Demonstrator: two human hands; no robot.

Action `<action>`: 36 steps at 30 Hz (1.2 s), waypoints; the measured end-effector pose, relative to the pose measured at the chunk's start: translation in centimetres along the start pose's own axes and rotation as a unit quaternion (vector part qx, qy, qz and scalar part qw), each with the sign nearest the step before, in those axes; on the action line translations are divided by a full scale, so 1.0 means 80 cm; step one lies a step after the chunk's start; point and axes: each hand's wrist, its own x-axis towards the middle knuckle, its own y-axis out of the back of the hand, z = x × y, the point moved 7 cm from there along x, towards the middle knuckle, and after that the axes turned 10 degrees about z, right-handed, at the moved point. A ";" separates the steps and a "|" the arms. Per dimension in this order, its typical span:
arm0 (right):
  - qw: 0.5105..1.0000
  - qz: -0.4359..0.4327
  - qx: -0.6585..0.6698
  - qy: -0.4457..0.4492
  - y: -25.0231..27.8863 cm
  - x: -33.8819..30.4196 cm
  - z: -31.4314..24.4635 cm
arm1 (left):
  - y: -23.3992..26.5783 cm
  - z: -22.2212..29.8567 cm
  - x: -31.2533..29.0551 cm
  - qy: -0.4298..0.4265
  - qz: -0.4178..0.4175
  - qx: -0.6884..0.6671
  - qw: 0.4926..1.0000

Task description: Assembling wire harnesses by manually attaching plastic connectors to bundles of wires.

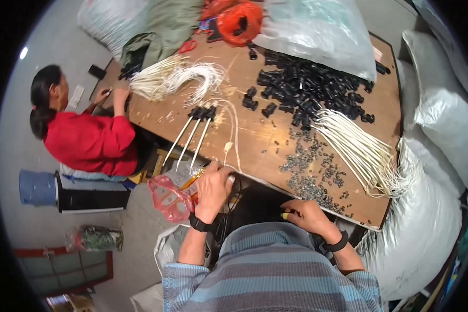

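Well, both our hands are at the near edge of the brown wooden table (255,135). Our left hand (212,188) is curled, thumb alongside the fingers; can't tell if they pinch anything. Our right hand (306,215) is bent loosely, thumb near forefinger, w/ a yellow band (285,216) round one fingertip; can't tell re: grip there either. Nearest our L hand: a thin white looped cord (237,135), lying on the table up to its near edge, and a see-through pink plastic bag (166,198) just off the table.

Best handling, we reckon: light fingertip pinch, cord untangled, R sleeve clear of the small grey metal-looking bits (304,182) by the table's near edge, as they'd prob. scatter.

Also on the table: a big heap of glossy black plastic sockets (296,78) twd the far side, plus a bundle of slim white tubes (351,148) at the right end.

Room-wise, a co-worker in a red top (91,140) sits left of the table, w/ a blue plastic bucket (36,187) nearby; bulging white sacks (426,203) stand right of it.
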 end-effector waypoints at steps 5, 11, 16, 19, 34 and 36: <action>0.986 0.139 0.020 -0.089 0.073 -0.011 0.031 | -0.060 0.067 0.111 -0.101 -0.023 -0.143 0.984; 0.870 0.436 -0.208 -0.097 0.185 -0.037 0.078 | -0.146 0.097 0.210 -0.125 -0.005 -0.108 0.986; 0.839 0.391 -0.353 -0.132 0.203 -0.029 0.091 | -0.152 0.100 0.202 -0.182 0.013 -0.126 0.975; 0.855 0.360 -0.353 -0.123 0.197 -0.015 0.089 | -0.138 0.095 0.181 -0.187 0.011 -0.198 0.962; 0.962 0.244 -0.096 0.080 0.138 0.018 0.020 | -0.122 0.090 0.108 -0.162 -0.075 -0.364 0.914; 0.969 0.213 -0.100 0.072 0.124 0.019 0.016 | -0.108 0.106 0.096 -0.258 -0.017 -0.306 0.916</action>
